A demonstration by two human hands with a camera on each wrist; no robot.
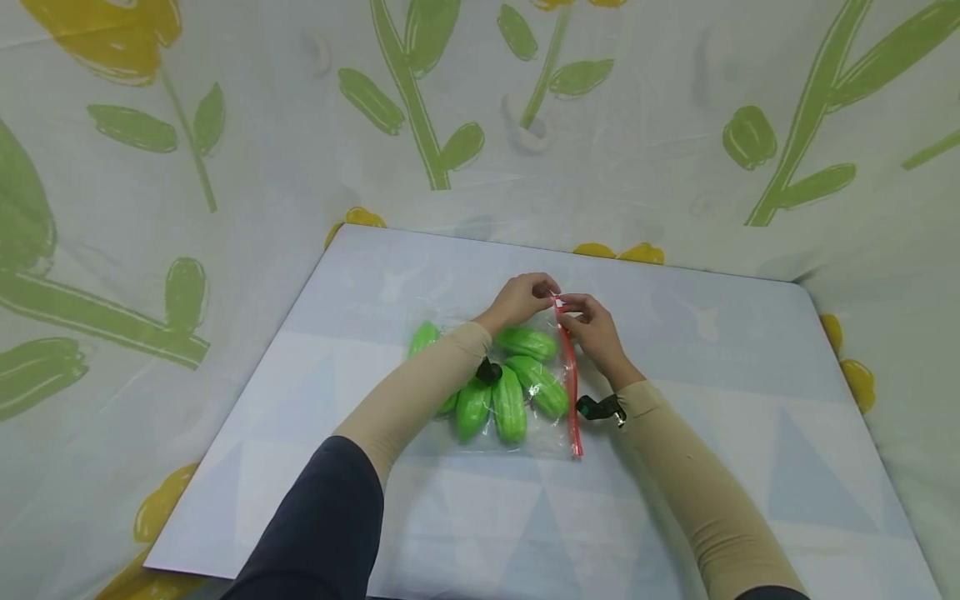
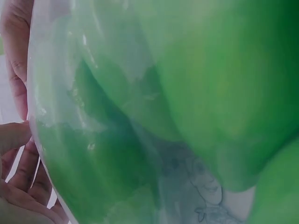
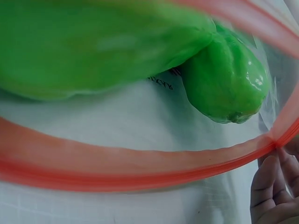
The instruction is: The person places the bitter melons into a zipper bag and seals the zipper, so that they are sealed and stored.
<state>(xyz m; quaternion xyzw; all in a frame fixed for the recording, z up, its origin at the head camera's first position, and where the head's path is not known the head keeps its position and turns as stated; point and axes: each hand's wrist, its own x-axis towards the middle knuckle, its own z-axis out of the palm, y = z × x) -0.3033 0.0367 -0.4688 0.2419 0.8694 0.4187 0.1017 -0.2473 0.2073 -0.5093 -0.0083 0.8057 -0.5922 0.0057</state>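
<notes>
A clear zip bag [image 1: 553, 429] lies on the table with several glossy green fruits [image 1: 510, 404] inside. Its red zip strip [image 1: 573, 392] runs along the bag's right side. My left hand [image 1: 546, 290] and right hand [image 1: 572, 310] meet at the strip's far end, and both pinch it there. In the left wrist view the green fruits [image 2: 210, 84] fill the frame behind plastic, with fingers [image 2: 18, 186] at the left edge. In the right wrist view the red strip [image 3: 140, 163] gapes in two bands over a green fruit [image 3: 229, 84]. The bands join by my fingers [image 3: 271, 186].
The bag rests mid-table on a pale blue mat with triangles [image 1: 675, 467]. A cloth printed with green stems and yellow flowers [image 1: 225, 167] surrounds the table at the back and sides. The mat's left edge runs diagonally and its near-left corner lies at the lower left.
</notes>
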